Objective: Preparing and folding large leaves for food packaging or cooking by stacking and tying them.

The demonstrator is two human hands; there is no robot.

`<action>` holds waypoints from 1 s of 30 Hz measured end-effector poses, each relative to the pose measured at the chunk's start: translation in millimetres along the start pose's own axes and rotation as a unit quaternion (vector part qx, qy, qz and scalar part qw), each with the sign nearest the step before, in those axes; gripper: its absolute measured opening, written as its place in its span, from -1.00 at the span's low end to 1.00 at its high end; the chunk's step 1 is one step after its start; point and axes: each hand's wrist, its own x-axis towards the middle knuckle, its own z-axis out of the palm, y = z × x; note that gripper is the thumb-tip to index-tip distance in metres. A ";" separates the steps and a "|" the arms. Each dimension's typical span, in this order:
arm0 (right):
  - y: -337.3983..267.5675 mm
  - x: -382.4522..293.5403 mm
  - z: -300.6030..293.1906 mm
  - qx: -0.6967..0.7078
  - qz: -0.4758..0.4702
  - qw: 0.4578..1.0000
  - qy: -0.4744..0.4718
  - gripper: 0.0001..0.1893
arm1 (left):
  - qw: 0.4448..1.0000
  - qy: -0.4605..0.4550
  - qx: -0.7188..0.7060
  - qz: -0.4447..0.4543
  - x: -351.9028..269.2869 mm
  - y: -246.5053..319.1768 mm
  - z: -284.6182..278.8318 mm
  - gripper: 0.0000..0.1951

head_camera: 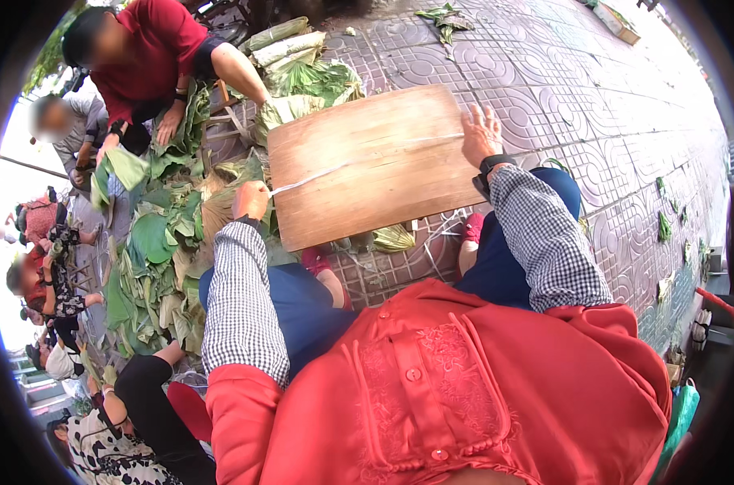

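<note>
Before me lies a wooden board (367, 182), tilted a little in the view. A thin white plastic string (324, 176) runs across its top from the left edge to the right edge. My left hand (250, 200) is closed around the string's left end, just off the board's left edge. At the board's far right edge, my right hand (482, 134) is spread with fingers apart, next to the string's other end; whether it pins the string is hidden. A pale folded leaf (394, 238) shows below the board's near edge.
A heap of large green and dried leaves (155, 242) covers the ground on the left. Rolled leaf bundles (288, 48) lie beyond the board. A person in a dark red top (155, 54) handles leaves at upper left. Several other people sit further left. Patterned paving (542, 91) extends right.
</note>
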 end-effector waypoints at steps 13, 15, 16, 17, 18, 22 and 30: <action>-91.4 -48.5 31.9 0.137 -0.173 0.975 -0.035 -0.17 | 0.998 0.023 0.049 0.038 -5.4 19.7 4.3 -0.74; -94.0 -50.1 36.1 0.128 -0.162 0.978 -0.030 -0.14 | 0.990 0.038 0.024 0.134 -16.9 41.0 13.4 -0.64; -96.1 -50.7 37.8 0.133 -0.169 0.976 -0.022 -0.14 | 0.980 0.050 0.007 0.190 -22.2 50.7 18.9 -0.59; -98.0 -52.3 38.5 0.131 -0.157 0.979 -0.016 -0.14 | 0.974 0.049 0.009 0.223 -28.4 60.9 26.5 -0.51; -101.0 -53.7 38.9 0.131 -0.144 0.981 -0.009 -0.15 | 0.962 0.063 0.007 0.266 -34.4 69.3 34.3 -0.43; -103.6 -56.5 36.9 0.124 -0.130 0.984 0.019 -0.14 | 0.963 -0.002 0.099 0.251 -55.9 86.3 64.1 -0.24; -98.5 -52.1 34.9 0.135 -0.168 0.976 0.037 -0.17 | 0.967 -0.023 0.120 0.222 -60.2 84.1 67.5 -0.17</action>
